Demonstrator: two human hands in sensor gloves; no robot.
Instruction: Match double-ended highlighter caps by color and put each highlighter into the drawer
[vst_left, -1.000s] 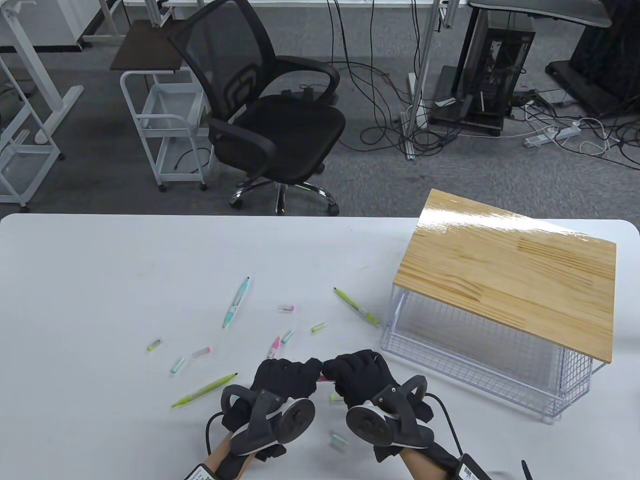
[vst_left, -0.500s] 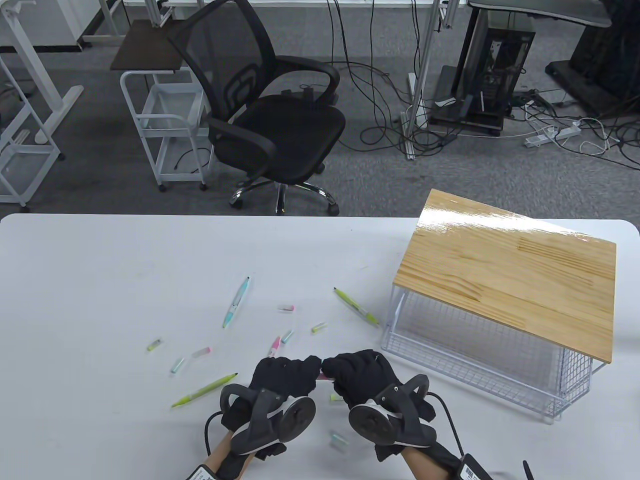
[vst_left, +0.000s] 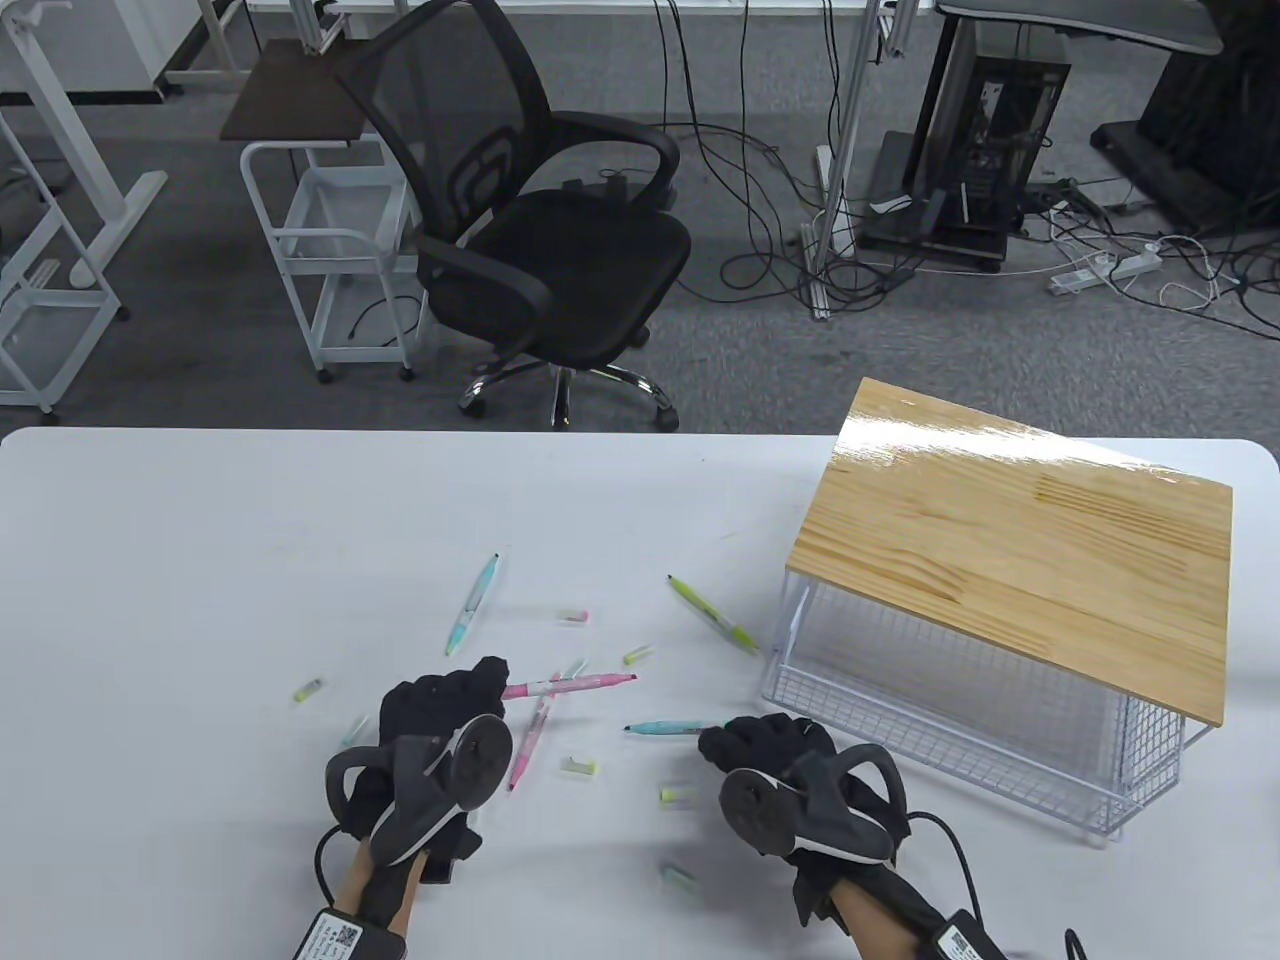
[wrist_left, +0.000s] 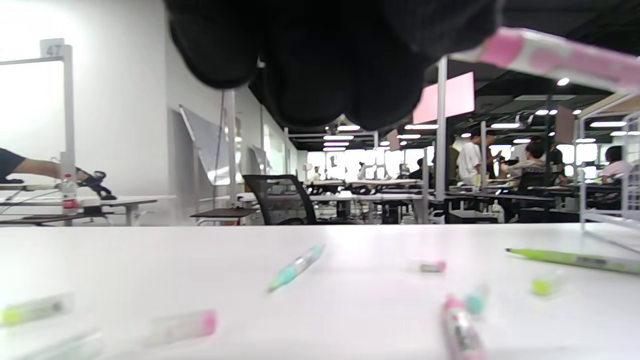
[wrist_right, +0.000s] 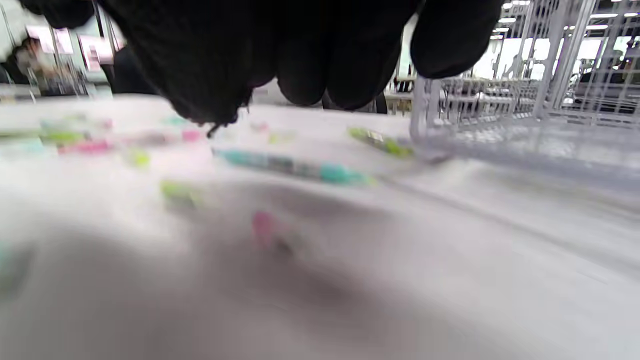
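My left hand (vst_left: 470, 690) grips one end of a pink highlighter (vst_left: 575, 684). Its bare tip points right, above the table, and it also juts out from my fingers (wrist_left: 350, 65) as the pink highlighter (wrist_left: 555, 55). My right hand (vst_left: 745, 745) hovers low with loosely curled fingers just right of a blue highlighter (vst_left: 665, 727) lying flat, the same blue highlighter (wrist_right: 295, 167) below my fingers (wrist_right: 310, 65). I see nothing held in that hand. A second pink highlighter (vst_left: 528, 745) lies by my left hand. The wire drawer (vst_left: 950, 720) under the wooden top (vst_left: 1010, 550) stands right.
Another blue highlighter (vst_left: 472, 603) and a green highlighter (vst_left: 712, 613) lie farther back. Loose caps are scattered: pink cap (vst_left: 572, 616), green cap (vst_left: 638, 655), yellow cap (vst_left: 308, 689), and several near the front edge (vst_left: 678, 796). An office chair (vst_left: 540, 230) stands behind the table.
My hands were together over a pink piece and have parted. The left went left with the pink highlighter; the right dropped back to the right, uncovering the blue highlighter.
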